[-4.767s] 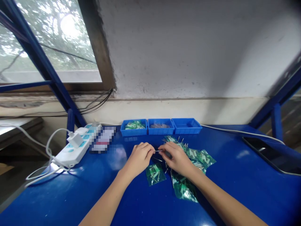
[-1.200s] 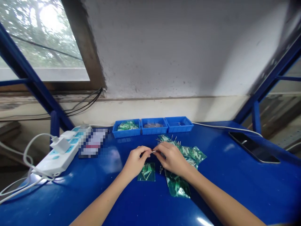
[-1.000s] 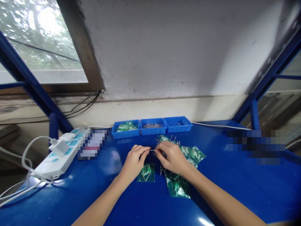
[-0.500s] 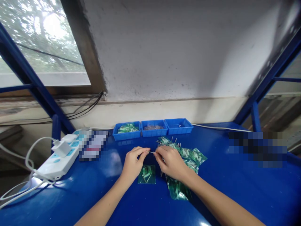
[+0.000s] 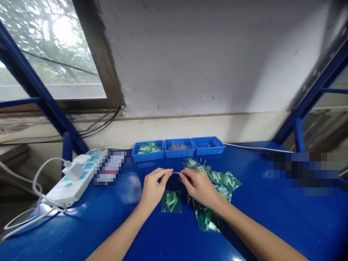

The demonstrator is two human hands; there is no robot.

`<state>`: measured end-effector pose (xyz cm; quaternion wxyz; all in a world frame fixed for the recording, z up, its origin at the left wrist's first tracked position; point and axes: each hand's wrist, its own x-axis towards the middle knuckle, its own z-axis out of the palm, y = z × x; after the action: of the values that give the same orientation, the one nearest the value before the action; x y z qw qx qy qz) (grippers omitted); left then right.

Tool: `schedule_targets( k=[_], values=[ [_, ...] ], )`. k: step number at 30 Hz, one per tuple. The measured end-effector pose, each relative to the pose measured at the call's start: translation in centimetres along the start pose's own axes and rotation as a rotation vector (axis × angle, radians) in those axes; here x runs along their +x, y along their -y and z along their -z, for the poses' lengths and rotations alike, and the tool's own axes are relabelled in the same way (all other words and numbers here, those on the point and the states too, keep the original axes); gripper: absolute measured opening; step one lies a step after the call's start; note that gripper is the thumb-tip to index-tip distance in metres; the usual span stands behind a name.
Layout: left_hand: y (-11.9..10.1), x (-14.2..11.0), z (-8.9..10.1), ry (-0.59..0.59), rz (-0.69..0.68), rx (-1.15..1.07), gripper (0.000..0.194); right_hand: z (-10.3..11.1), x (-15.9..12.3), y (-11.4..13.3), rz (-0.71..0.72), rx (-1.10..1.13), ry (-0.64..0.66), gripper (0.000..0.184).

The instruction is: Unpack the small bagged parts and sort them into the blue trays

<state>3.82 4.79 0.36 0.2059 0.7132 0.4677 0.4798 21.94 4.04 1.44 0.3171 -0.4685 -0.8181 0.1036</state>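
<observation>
Between my two hands runs a thin metal rod [image 5: 176, 173], held level above the table; it may be a screw, but it is too small to be sure. My left hand [image 5: 157, 183] pinches its left end between thumb and fingertips. At the other end, my right hand [image 5: 198, 184] grips it in the same way, with the fingers curled. Below them lies a small green clear bag [image 5: 171, 201] with pale plugs and metal pieces. Beside and partly under my right hand is a pile of similar green bags [image 5: 209, 217], with loose metal rods [image 5: 202, 162] at its back.
Three blue bins stand along the wall: the left bin [image 5: 148, 156] holds green bags, the middle bin [image 5: 179, 153] brownish packets, the right bin [image 5: 208, 150] a few small metal pieces. A white power strip [image 5: 63, 192] with cables and a blurred phone [image 5: 110, 168] lie left.
Both hands keep their pinch on the thin metal rod. My right hand has shifted slightly right, and more of the rod shows between the fingers. The whole view has shifted a little.
</observation>
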Motion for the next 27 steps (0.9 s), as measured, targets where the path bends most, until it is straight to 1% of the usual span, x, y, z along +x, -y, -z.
schedule_targets(
  k=[2, 8, 12, 19, 23, 25, 27],
  values=[
    [-0.1, 0.1, 0.1, 0.005, 0.009, -0.014, 0.018, 0.1, 0.1, -0.2, 0.027, -0.026, -0.028, 0.021],
    [-0.1, 0.1, 0.0, 0.071, 0.003, -0.061, 0.02, 0.0, 0.2, -0.7, 0.132, -0.051, -0.153, 0.017],
    [-0.1, 0.2, 0.0, 0.063, 0.028, -0.051, 0.02, 0.0, 0.0, -0.4, 0.155, -0.121, -0.165, 0.016],
    [0.2, 0.2, 0.1, 0.06, 0.054, -0.054, 0.021, -0.1, -0.1, 0.3, 0.123, -0.124, -0.175, 0.015],
    [0.4, 0.2, 0.0, 0.021, 0.059, -0.05, 0.02, -0.2, -0.2, 0.3, 0.083, -0.106, -0.149, 0.022],
    [0.4, 0.2, 0.1, 0.004, 0.022, -0.036, 0.019, -0.3, -0.2, 0.4, 0.046, -0.081, -0.122, 0.028],
    [0.5, 0.2, 0.1, -0.003, -0.049, -0.01, 0.017, -0.4, -0.2, 0.4, 0.012, -0.051, -0.102, 0.033]
  ],
)
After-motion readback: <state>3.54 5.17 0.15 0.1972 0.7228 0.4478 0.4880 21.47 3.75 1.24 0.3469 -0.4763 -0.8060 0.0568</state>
